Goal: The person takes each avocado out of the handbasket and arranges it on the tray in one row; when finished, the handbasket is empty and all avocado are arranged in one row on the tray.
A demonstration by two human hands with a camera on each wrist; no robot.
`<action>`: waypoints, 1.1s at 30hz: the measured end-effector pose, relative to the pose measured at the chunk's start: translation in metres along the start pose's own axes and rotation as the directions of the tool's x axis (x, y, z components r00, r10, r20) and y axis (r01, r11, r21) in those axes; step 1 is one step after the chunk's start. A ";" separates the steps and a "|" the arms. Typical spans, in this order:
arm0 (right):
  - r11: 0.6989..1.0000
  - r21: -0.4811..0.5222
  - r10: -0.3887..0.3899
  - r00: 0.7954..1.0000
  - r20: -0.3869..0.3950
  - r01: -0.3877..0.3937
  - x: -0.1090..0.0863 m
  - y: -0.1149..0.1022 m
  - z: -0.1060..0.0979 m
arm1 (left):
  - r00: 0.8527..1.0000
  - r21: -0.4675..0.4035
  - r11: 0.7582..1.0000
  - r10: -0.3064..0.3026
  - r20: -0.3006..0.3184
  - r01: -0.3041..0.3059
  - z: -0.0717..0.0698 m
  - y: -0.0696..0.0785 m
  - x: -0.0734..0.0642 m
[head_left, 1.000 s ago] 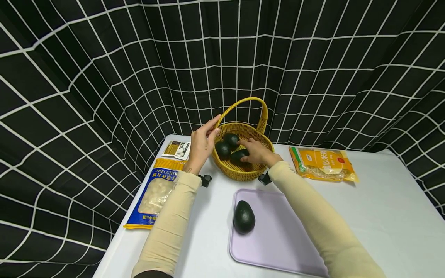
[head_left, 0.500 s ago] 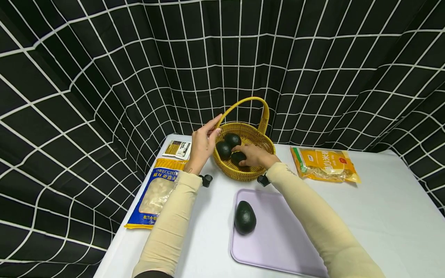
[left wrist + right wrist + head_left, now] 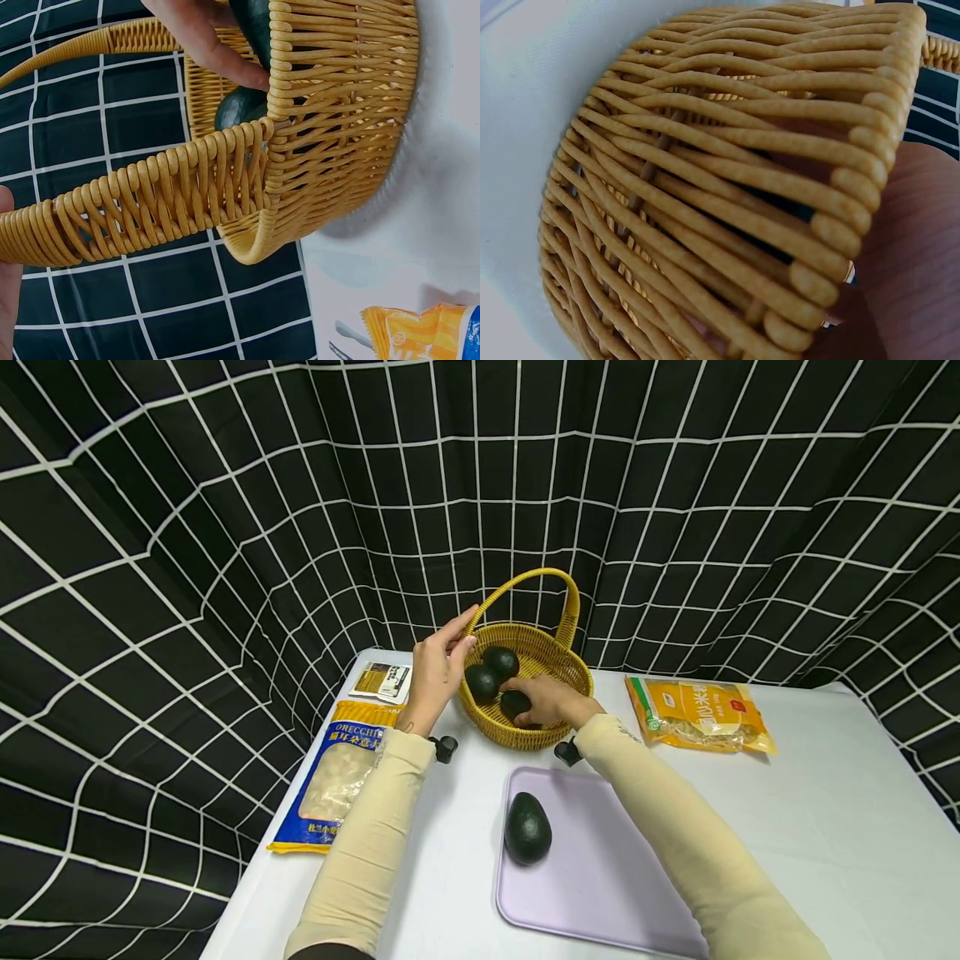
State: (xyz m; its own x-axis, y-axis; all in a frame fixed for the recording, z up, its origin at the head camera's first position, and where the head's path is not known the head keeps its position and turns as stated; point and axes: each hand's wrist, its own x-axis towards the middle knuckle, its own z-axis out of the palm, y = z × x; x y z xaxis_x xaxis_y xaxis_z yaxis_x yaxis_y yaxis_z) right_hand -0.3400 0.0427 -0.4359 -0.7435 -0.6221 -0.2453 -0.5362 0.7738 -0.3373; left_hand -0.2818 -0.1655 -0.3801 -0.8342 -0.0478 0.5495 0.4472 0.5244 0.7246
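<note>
A yellow wicker basket (image 3: 517, 739) stands at the back of the table, its tall handle (image 3: 165, 191) arching over it. My left hand (image 3: 437, 672) pinches the left side of that handle between thumb and fingers. Inside the basket, my right hand (image 3: 553, 700) grips a dark green avocado (image 3: 513, 703) from its right side. Two more avocados, a rear one (image 3: 500, 660) and a left one (image 3: 482, 682), lie beside it. In the right wrist view, the woven basket wall hides most of the right hand's fingers.
In front of the basket lies a pale purple tray (image 3: 600, 868) with one avocado (image 3: 528, 828) on its left part. A blue and yellow pasta bag (image 3: 333, 777) and a small packet (image 3: 382, 682) are at the left. An orange food bag (image 3: 701, 714) lies at the right.
My right hand has shifted from over the front avocado to its right side and lower, with fingers now around it. The left hand stays on the handle.
</note>
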 end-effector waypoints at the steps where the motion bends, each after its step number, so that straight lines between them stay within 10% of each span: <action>1: 1.000 -0.004 -0.001 1.000 -0.002 0.001 0.000 0.000 0.000 | 1.000 0.002 1.000 0.000 0.000 0.000 0.000 0.000 0.000; 20: 0.997 -0.079 -0.036 0.981 -0.189 0.021 -0.028 -0.021 -0.016 | 1.000 -0.004 1.000 0.013 -0.012 -0.013 0.001 0.001 0.000; 33: 0.992 0.011 -0.111 0.904 -0.412 0.127 -0.078 -0.036 -0.030 | 1.000 -0.011 1.000 0.000 -0.004 0.000 0.001 0.004 0.000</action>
State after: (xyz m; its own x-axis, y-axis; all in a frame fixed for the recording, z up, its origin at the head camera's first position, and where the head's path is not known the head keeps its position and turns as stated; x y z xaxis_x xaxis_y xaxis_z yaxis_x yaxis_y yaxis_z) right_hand -0.2745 0.0674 -0.3774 -0.7774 -0.5995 0.1904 -0.6219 0.6872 -0.3756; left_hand -0.2803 -0.1630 -0.3777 -0.8332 -0.0511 0.5506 0.4504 0.5151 0.7293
